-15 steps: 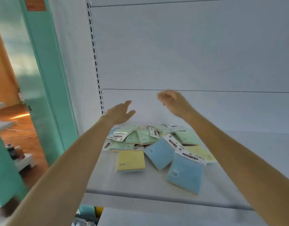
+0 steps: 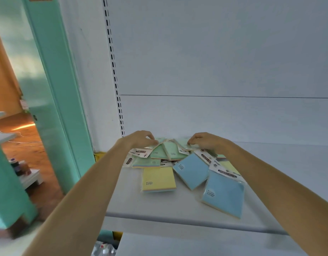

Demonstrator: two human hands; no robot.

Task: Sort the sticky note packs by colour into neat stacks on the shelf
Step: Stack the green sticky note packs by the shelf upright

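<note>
Head view: sticky note packs (image 2: 170, 156) heaped on shelf (image 2: 281, 174), bare room to the right; blue pack (image 2: 223, 194) near front edge. Left hand (image 2: 139, 138) fingers bent onto heap's rear, grip unclear. Right hand (image 2: 208, 142) narrow, pinching green pack (image 2: 183, 144) at rear.

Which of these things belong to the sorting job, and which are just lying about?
Job: green packs, blue packs, yellow pack, the shelf, left hand and right hand on the pile.
Lying about: bottles on the low stand, white cable on the floor.
</note>
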